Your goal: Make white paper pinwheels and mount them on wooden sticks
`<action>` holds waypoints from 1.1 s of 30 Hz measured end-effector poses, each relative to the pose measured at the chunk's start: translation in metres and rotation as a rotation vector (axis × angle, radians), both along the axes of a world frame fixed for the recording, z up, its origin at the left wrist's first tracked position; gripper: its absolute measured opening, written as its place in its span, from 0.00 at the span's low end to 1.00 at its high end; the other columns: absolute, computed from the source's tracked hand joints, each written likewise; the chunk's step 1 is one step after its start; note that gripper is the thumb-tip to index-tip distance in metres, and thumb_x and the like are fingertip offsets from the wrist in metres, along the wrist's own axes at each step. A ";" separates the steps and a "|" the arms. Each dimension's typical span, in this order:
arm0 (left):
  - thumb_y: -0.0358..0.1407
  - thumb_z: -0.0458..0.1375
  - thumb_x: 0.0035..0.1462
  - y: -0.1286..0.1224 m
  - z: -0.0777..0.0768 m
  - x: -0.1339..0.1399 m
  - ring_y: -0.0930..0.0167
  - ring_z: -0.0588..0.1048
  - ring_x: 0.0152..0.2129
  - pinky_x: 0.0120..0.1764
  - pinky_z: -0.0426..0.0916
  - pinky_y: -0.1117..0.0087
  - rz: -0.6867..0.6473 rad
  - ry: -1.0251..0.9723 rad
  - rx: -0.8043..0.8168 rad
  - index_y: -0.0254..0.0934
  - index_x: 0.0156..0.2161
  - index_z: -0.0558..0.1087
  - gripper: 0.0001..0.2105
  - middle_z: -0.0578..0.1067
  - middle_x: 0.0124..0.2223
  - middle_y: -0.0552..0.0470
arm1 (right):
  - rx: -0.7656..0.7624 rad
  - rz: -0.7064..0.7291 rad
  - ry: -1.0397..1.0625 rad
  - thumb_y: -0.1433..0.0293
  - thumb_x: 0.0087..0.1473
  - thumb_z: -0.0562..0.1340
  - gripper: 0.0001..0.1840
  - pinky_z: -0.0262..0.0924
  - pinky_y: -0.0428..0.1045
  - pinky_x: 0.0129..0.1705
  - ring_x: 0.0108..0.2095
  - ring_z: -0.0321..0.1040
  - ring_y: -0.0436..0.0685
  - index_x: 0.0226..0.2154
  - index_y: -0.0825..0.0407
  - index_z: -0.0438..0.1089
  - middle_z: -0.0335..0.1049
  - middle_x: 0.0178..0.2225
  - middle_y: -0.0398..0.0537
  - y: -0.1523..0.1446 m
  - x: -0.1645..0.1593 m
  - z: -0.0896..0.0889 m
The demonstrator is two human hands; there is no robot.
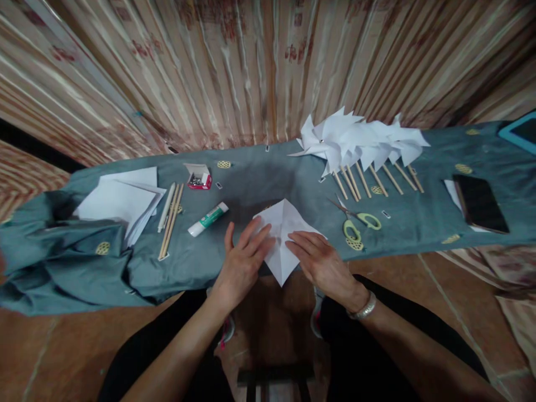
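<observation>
A creased square of white paper (282,258) lies turned cornerwise at the table's front edge, its near corner jutting past the edge. Crease lines run through its middle. My left hand (242,259) rests its outstretched fingers on the paper's left side, with the thumb held apart. From the right, my right hand (324,267) lays its straight fingers on the other side; its thumb is hidden. A glue stick (208,219) lies left of the paper. Scissors with green handles (360,220) lie to the right, blades partly apart.
Several white paper pinwheels (355,137) on wooden sticks overlap at the back right. Left are stacked paper sheets (117,201), wooden sticks (171,220), a white pen (166,206) and a small red box (199,177) of metal pieces. A phone (481,204) lies far right.
</observation>
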State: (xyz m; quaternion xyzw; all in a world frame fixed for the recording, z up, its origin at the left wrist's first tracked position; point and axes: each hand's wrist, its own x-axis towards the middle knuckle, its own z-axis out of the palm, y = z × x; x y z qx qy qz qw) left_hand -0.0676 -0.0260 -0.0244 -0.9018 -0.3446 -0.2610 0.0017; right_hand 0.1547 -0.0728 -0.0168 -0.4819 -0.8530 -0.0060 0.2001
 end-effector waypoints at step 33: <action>0.47 0.51 0.65 -0.012 -0.002 0.045 0.54 0.50 0.67 0.65 0.44 0.47 -0.071 0.248 -0.143 0.30 0.66 0.55 0.31 0.59 0.68 0.39 | -0.252 -0.513 0.511 0.62 0.59 0.60 0.18 0.71 0.55 0.43 0.39 0.77 0.61 0.49 0.53 0.73 0.80 0.40 0.54 0.021 0.029 -0.006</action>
